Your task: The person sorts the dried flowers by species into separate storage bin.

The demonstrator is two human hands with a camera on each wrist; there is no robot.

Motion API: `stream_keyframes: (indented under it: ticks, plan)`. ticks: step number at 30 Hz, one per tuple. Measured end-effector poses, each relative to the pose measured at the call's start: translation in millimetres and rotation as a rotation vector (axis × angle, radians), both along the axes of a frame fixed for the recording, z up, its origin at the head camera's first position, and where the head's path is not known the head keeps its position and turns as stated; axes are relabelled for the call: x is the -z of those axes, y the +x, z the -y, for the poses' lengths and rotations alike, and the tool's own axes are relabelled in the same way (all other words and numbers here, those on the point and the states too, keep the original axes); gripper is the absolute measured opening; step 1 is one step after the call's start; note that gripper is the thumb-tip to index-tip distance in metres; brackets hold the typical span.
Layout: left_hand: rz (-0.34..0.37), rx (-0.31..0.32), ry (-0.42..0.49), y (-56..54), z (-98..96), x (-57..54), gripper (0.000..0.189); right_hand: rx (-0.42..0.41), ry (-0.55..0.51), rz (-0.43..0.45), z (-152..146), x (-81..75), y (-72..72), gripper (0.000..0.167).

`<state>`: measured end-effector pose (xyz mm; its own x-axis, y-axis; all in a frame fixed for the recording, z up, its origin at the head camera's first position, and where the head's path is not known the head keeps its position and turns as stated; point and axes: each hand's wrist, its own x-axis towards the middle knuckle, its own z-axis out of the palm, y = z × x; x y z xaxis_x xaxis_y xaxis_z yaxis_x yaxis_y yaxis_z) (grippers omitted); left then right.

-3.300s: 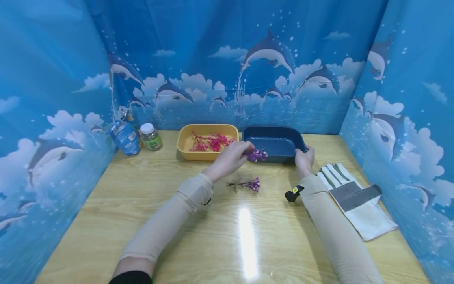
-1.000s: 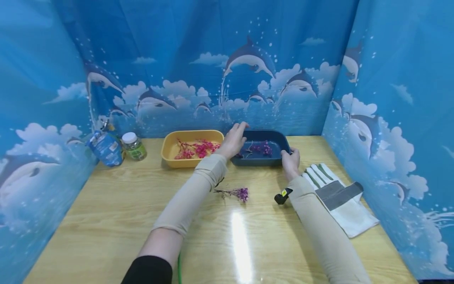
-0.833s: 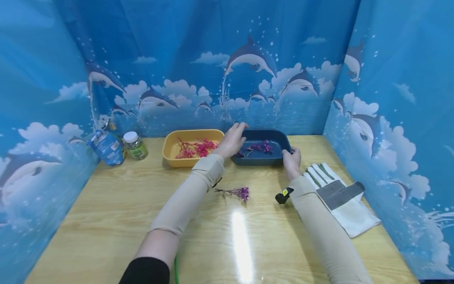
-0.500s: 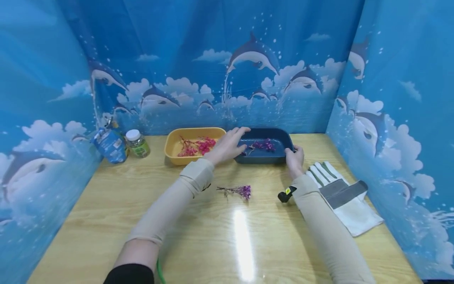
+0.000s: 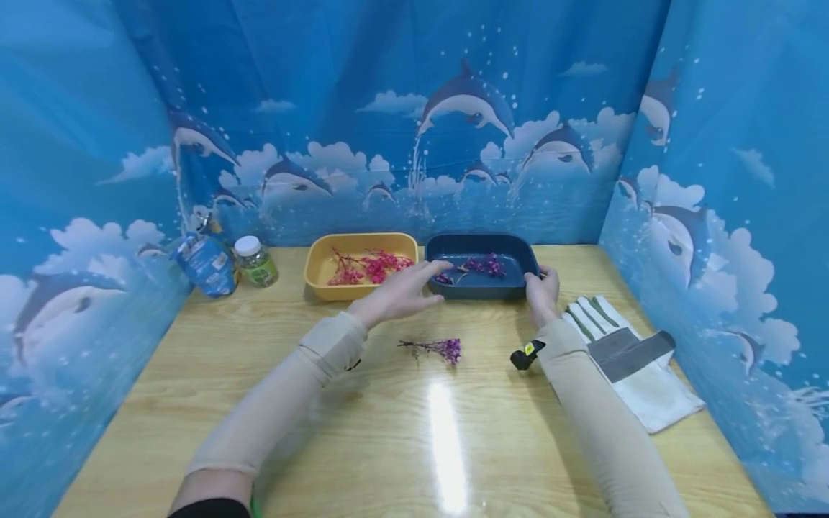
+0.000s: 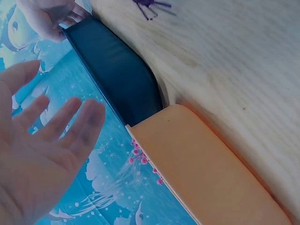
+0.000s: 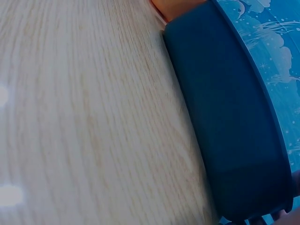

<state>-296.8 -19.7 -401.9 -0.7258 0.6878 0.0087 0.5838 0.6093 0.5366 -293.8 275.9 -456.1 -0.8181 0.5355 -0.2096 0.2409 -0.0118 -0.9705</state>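
My left hand point(image 5: 401, 293) hovers between the two containers with fingers spread and nothing in it; its palm point(image 6: 42, 164) faces the left wrist camera. With my right hand point(image 5: 544, 293) I grip the right end of the dark blue container point(image 5: 482, 292), thumb at the rim. Purple flower sprigs point(image 5: 494, 266) lie inside that container. To its left stands a yellow container point(image 5: 346, 293) with pink flower sprigs point(image 5: 376, 267). One more purple flower sprig point(image 5: 447, 350) lies flat on the wooden table point(image 5: 363, 432), in front of the containers.
A white and grey work glove point(image 5: 631, 360) lies beside my right forearm. At the back left are a lidded jar point(image 5: 255, 262) and a blue pouch point(image 5: 207, 266). A dolphin-print curtain point(image 5: 363, 108) closes off the back and both sides.
The purple sprig my left hand held 3.3 seconds ago now lies in the blue container. That hand has since opened and drawn back left and nearer me. My right hand keeps its grip.
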Motion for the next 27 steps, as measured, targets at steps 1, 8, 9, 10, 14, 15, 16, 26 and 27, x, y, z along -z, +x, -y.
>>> stream_keyframes:
  ticks: [1,8,9,10,14,15,16,26,27]
  plan:
    - [0.016,0.017,0.001,2.5,2.1,0.3,0.067,-0.002,-0.001,-0.002,0.5,-0.3,0.2,0.055]
    - [0.091,0.124,-0.070,19.8,10.9,7.1,0.060,-0.018,0.010,0.005,1.7,-1.3,0.8,0.057]
    - [0.097,0.134,-0.079,21.8,11.2,8.8,0.061,-0.019,0.011,0.006,1.7,-1.5,1.0,0.057]
    - [0.101,0.143,-0.086,23.7,11.5,10.7,0.062,-0.017,0.011,0.006,1.7,-1.6,1.3,0.058]
    - [0.111,0.168,-0.117,30.0,11.8,18.1,0.066,-0.012,0.012,0.008,1.1,-2.2,2.3,0.058]
    - [0.106,0.175,-0.130,31.2,12.0,19.9,0.066,-0.012,0.011,0.009,0.9,-2.2,2.3,0.058]
    - [0.100,0.180,-0.143,32.7,12.1,21.2,0.067,-0.015,0.013,0.013,0.8,-2.4,2.3,0.058]
    - [0.078,0.215,-0.259,40.1,12.4,33.4,0.060,-0.013,-0.005,0.024,1.6,-4.9,3.1,0.058]
    - [0.075,0.216,-0.265,40.7,11.7,33.5,0.059,-0.012,-0.006,0.026,1.5,-5.1,3.3,0.057]
